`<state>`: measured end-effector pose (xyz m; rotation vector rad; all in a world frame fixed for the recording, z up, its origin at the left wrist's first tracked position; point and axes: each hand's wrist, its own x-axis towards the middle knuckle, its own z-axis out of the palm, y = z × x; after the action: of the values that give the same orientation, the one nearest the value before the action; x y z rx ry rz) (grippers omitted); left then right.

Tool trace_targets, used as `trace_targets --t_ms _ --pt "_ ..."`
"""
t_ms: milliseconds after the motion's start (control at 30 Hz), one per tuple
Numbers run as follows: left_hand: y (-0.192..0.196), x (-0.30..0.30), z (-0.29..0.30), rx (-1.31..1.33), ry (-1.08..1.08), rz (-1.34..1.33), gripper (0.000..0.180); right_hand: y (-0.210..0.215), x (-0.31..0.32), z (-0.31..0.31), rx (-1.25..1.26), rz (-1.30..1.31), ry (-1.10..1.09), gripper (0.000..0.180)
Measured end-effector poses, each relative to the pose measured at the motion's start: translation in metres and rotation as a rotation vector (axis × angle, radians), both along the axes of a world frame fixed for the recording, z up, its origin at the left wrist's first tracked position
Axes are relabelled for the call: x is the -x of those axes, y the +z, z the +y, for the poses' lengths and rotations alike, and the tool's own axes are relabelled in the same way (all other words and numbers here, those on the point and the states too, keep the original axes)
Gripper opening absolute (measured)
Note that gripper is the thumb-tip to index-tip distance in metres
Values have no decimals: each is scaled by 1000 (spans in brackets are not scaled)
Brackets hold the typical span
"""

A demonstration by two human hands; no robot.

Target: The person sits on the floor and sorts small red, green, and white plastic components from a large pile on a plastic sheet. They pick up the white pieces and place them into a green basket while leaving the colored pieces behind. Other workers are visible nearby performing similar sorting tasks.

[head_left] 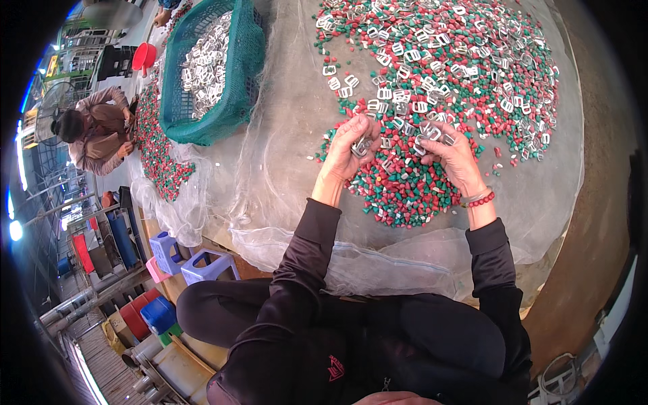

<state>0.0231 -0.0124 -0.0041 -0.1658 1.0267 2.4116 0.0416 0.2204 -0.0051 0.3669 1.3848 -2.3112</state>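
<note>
Over a spread of small red and green pellets [405, 199], both of my hands hold silver metal slide buckles. My left hand [347, 148] is closed with buckles [362, 145] between thumb and fingers. My right hand [457, 158], with a red bead bracelet at the wrist, grips several more buckles [432, 133] in its curled fingers. Many loose metal buckles [399, 108] lie among the pellets between and beyond my hands. The fingertips of both hands are partly hidden by the buckles and by the hands themselves.
A green basket [177, 111] lined with netting holds many buckles at the far left. Sheer netting [270, 175] covers the work surface. Another person [101, 128] sits at a second pellet pile [158, 158]. Plastic stools [209, 264] and a red pan [144, 57] are also at left.
</note>
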Motion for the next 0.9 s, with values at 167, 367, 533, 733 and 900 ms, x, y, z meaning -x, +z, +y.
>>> trace_targets --t_ms 167,367,533,733,900 --pt "-1 -9 14 24 -17 -29 19 4 0 4 56 -24 11 18" --pt "-30 -4 16 1428 -116 433 30 7 -3 24 639 -94 -69 21" --pt "-53 -6 19 1714 -249 587 36 -5 3 38 484 -121 -43 40" --pt "-62 -10 22 1907 -231 514 47 -35 27 7 -947 501 133 30" --pt "-43 -3 1 1821 -293 471 32 -66 31 -9 -1458 545 404 31"
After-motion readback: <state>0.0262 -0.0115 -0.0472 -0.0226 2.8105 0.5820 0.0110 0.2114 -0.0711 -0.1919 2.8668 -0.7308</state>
